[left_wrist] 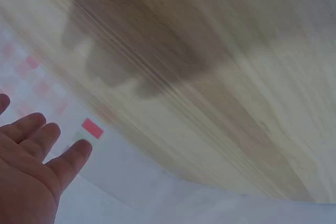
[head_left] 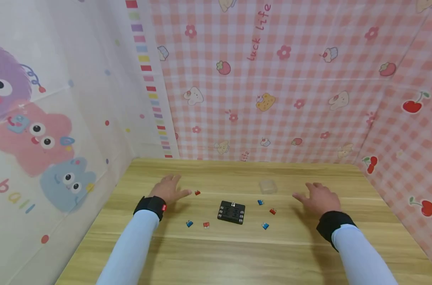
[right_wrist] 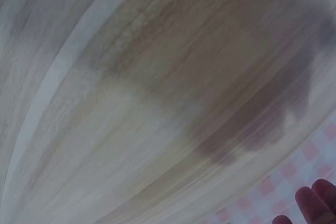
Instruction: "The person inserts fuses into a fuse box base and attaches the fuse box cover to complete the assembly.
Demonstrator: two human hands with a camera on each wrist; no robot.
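My left hand (head_left: 167, 189) hovers over the left side of the table with fingers spread and nothing in them. Its thumb is nearest a red blade fuse (head_left: 197, 192). On the right, my right hand (head_left: 321, 199) is held over the table, fingers relaxed and holding nothing. Between the hands sits a black fuse block (head_left: 232, 212) with metal terminals along its sides. Around it lie a blue fuse (head_left: 189, 223) and a red fuse (head_left: 206, 225) on the left. Two more blue fuses (head_left: 260, 202) and a red one (head_left: 273, 211) lie on the right.
A clear plastic cover (head_left: 268, 186) lies toward the back of the wooden table (head_left: 216, 253). Pink checked cloth (head_left: 273, 130) hangs along the back and right edges, and a white printed cloth (head_left: 95, 118) along the left.
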